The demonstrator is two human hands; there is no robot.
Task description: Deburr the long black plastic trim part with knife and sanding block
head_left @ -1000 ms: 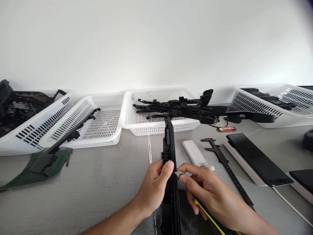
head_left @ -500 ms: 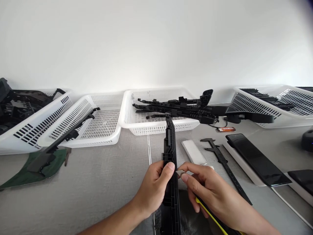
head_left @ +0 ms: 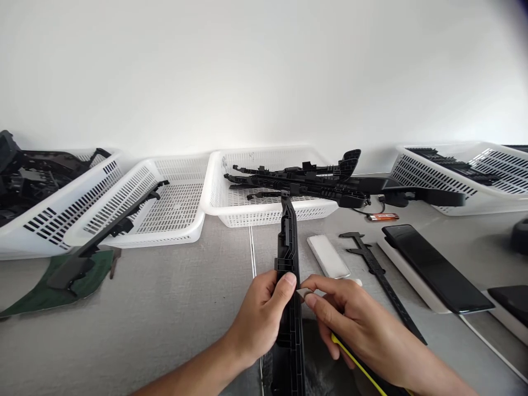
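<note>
A long black ribbed plastic trim piece (head_left: 287, 236) stands lengthwise in front of me, its lower end running out of the picture. My left hand (head_left: 264, 316) is wrapped round its middle, thumb lying on the ribbed face. In my right hand (head_left: 348, 319) is a yellow and black utility knife (head_left: 358, 363). Thumb and forefinger pinch near its blade (head_left: 304, 292), whose tip is at the right edge of the trim piece. Whether the tip cuts into the plastic I cannot tell.
Behind, a white basket (head_left: 276, 214) holds several black trim pieces (head_left: 297, 181). More baskets stand left (head_left: 165, 240) and right (head_left: 466, 203). A white block (head_left: 329, 256), a black caliper (head_left: 377, 269), a phone (head_left: 433, 267) and an orange lighter (head_left: 382, 217) lie at right; green cloth (head_left: 93, 275) at left.
Almost nothing differs. The whole view has shifted very slightly, and both hands keep the same hold on the trim piece and the knife.
</note>
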